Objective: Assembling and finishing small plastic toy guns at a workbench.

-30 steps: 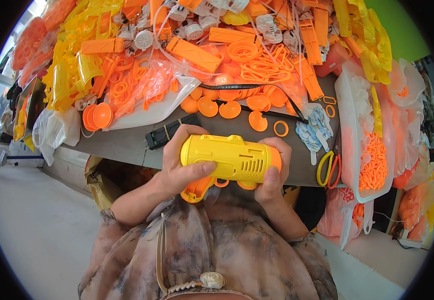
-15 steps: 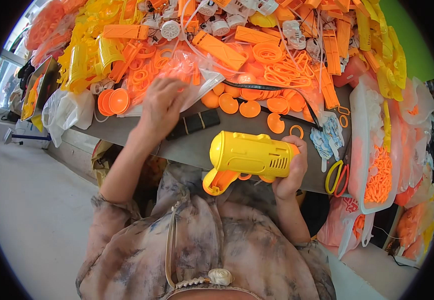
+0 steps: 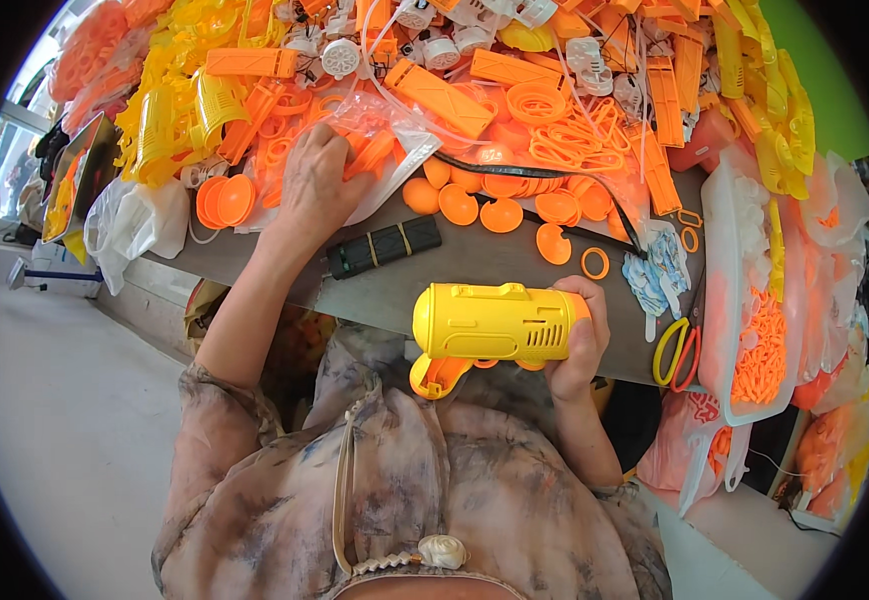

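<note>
My right hand (image 3: 580, 345) is wrapped round the right end of a yellow toy gun shell (image 3: 490, 322), an orange part at that end. The shell lies level above the table's near edge, with slots in its side and an orange-and-yellow flap (image 3: 440, 376) hanging below its left end. My left hand (image 3: 320, 182) reaches into the orange parts on a clear plastic bag (image 3: 410, 150), its fingers curled down and their tips hidden. Touching its thumb side is an orange piece (image 3: 372, 152). A black block with bands (image 3: 385, 248) lies just below that hand.
Orange domed caps (image 3: 502, 215) and an orange ring (image 3: 595, 263) lie mid-table. Scissors (image 3: 677, 355) and blue-white strips (image 3: 660, 270) sit right, beside a white bin (image 3: 720, 330) of small orange pieces. Yellow shells (image 3: 155, 130) and orange bars (image 3: 440, 98) are heaped behind.
My left hand has moved up and forward into the orange parts, shifting a piece there. My right hand has lowered the toy gun shell slightly and turned it nearer level.
</note>
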`<state>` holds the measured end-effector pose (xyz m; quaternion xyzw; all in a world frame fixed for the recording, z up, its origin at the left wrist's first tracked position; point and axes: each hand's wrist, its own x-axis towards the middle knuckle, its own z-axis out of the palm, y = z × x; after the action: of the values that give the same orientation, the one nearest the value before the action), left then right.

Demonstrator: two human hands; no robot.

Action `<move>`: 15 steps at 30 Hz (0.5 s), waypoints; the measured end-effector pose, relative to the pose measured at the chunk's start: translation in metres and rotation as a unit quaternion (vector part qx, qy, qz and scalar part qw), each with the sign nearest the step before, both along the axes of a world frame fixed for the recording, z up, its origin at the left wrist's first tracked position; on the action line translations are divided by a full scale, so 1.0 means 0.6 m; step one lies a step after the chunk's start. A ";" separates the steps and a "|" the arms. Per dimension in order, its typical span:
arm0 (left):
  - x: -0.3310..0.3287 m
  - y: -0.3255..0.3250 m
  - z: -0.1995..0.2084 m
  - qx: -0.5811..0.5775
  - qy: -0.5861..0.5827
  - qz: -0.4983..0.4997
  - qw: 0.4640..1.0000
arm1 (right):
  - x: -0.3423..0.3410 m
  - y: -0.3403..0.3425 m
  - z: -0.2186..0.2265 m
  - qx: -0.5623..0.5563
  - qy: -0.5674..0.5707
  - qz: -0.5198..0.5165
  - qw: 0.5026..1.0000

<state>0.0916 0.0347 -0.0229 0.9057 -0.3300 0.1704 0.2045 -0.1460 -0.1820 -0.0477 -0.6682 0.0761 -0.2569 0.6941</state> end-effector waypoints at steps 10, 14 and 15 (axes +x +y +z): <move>-0.010 0.026 0.005 -0.086 0.081 0.006 0.993 | 0.000 -0.002 -0.007 0.005 -0.005 0.004 1.000; -0.025 0.033 0.020 -0.110 0.084 0.009 0.990 | 0.000 -0.002 -0.003 -0.007 0.000 0.002 1.000; -0.038 0.035 0.032 -0.124 0.088 0.013 0.988 | 0.001 -0.003 -0.002 -0.008 0.001 0.001 1.000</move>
<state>0.0689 0.0555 -0.0037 0.8890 -0.2753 0.1321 0.3412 -0.1453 -0.1836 -0.0487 -0.6740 0.0746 -0.2561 0.6889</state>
